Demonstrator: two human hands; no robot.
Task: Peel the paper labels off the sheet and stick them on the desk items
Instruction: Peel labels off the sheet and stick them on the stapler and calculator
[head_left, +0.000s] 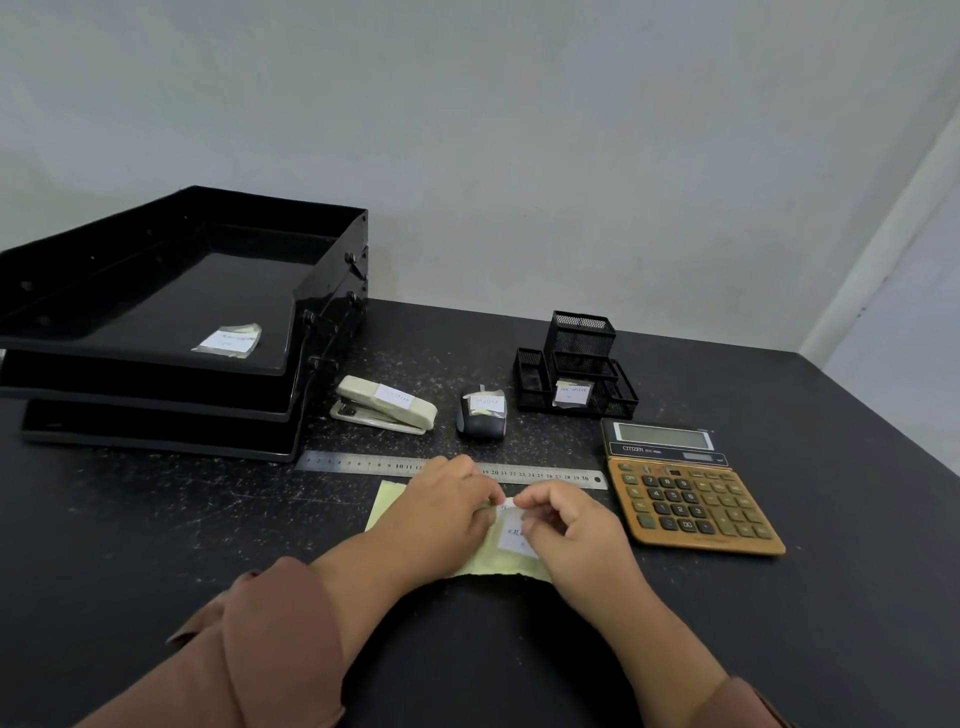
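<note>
The pale yellow sheet (387, 501) is lying flat on the dark speckled bench (156, 519), just in front of the steel ruler (358, 462), and both hands are resting over it. A white paper label (514, 535) with handwriting is sitting on the sheet between the hands; only part of its lettering is showing, so the word cannot be read in full. The left hand (447, 512) and the right hand (574, 525) are meeting at a small white paper edge (509, 502) just above that label, with the fingers of both hands closing on it in a pinch. Whether this edge belongs to the same label cannot be told.

To the left, a stack of three black letter trays (156, 384) is standing on the bench; the top tray is holding one taped white label (228, 340) on its floor, and the lower trays' contents are hidden. At the back, a black mesh pen holder (576, 364) is carrying a label on its front, and its compartments are looking bare. The cream stapler (384, 405) and the dark mouse (482, 415) are each wearing a white label. The orange calculator (685, 493) is sitting at the right.
</note>
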